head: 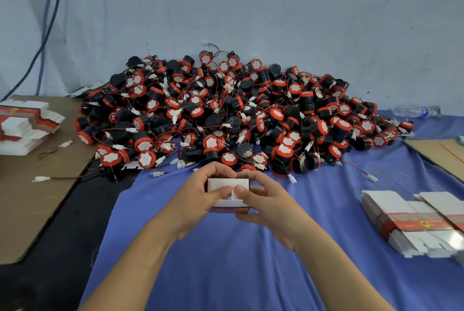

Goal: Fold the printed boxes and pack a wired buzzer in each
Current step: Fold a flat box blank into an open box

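The buzzer pile (238, 115) blocks the far side. Nearer, the blue cloth (226, 273) gives open passage, bounded right by a flat box stack (414, 225); loose connectors (292, 178) lie at the pile's foot.

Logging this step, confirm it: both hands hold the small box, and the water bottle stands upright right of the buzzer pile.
No: the head view shows the water bottle lying on its side right of the buzzer pile. Left hand and right hand do hold the small box.
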`<act>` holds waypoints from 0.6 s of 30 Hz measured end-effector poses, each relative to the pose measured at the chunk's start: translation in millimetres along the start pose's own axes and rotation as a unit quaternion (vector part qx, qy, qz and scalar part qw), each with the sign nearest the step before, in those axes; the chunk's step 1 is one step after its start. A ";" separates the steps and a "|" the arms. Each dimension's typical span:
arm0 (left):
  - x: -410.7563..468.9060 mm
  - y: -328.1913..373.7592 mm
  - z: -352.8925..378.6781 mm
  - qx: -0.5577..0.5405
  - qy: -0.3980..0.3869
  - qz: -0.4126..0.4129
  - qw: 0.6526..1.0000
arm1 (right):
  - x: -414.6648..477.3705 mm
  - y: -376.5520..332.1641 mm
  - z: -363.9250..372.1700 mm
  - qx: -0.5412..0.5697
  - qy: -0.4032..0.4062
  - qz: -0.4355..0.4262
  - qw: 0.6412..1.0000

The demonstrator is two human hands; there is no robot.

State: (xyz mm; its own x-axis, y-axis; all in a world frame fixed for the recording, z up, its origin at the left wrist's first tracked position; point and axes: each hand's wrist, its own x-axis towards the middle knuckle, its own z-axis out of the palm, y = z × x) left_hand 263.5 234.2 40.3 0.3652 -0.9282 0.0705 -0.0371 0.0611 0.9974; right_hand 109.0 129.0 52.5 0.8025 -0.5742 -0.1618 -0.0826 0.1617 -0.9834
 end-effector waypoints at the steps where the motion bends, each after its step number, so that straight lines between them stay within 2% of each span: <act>1: -1.7 0.1 0.5 0.000 0.000 0.005 1.000 | -0.2 0.1 1.0 -0.012 0.010 -0.008 1.000; 4: -5.7 -1.6 4.3 -0.004 -0.001 0.010 1.000 | 0.0 1.8 4.3 -0.049 0.049 -0.028 0.997; 7: -5.4 -5.1 9.5 0.004 0.036 0.021 0.999 | 0.0 7.3 7.6 -0.107 0.066 -0.085 0.989; 10: -3.3 -6.9 8.6 -0.026 0.079 0.021 0.996 | -5.9 13.2 8.7 -0.154 0.032 -0.136 0.978; 13: -2.3 -7.3 6.4 -0.044 0.079 0.016 0.996 | -11.8 18.8 7.7 -0.154 -0.016 -0.164 0.974; 15: -2.4 -6.4 9.5 -0.059 0.064 0.012 0.996 | -10.7 24.0 8.0 -0.141 0.018 -0.180 0.973; 18: -3.5 -2.1 18.8 -0.033 0.059 0.030 0.997 | -4.4 30.8 13.1 -0.057 0.094 -0.182 0.977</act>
State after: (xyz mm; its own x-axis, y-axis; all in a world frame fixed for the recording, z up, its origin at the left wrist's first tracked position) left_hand 244.8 230.4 37.7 0.4720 -0.8724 0.1274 -0.0023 0.1433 0.9897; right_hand 110.7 147.0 24.0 0.6688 -0.7166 0.1981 0.1132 -0.1653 -0.9797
